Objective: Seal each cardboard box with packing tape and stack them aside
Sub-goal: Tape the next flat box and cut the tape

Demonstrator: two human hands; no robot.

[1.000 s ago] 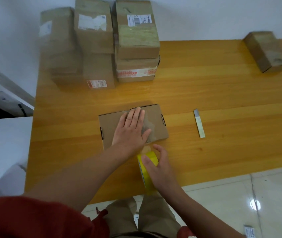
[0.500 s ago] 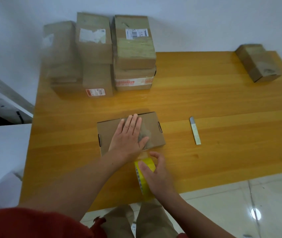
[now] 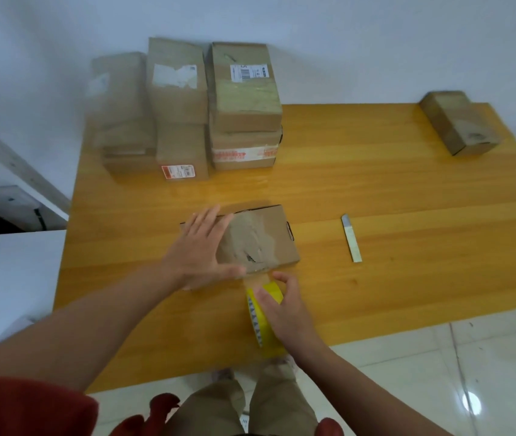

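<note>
A flat cardboard box (image 3: 277, 237) lies near the middle of the wooden table (image 3: 376, 190), with a wide strip of clear tape across its top. My left hand (image 3: 201, 250) lies flat with straight fingers on the box's left half. Just in front of the box, my right hand (image 3: 285, 309) grips a yellow roll of packing tape (image 3: 264, 316), and a short run of tape stretches from the roll up to the box's near edge.
Several taped boxes (image 3: 244, 99) are stacked at the table's back left against the wall. One small box (image 3: 458, 124) sits at the back right corner. A utility knife (image 3: 351, 239) lies right of the flat box. Tiled floor lies below the table's near edge.
My left hand has slid to the left across the box top, uncovering the taped middle. The right hand with the roll stays just in front of the box.
</note>
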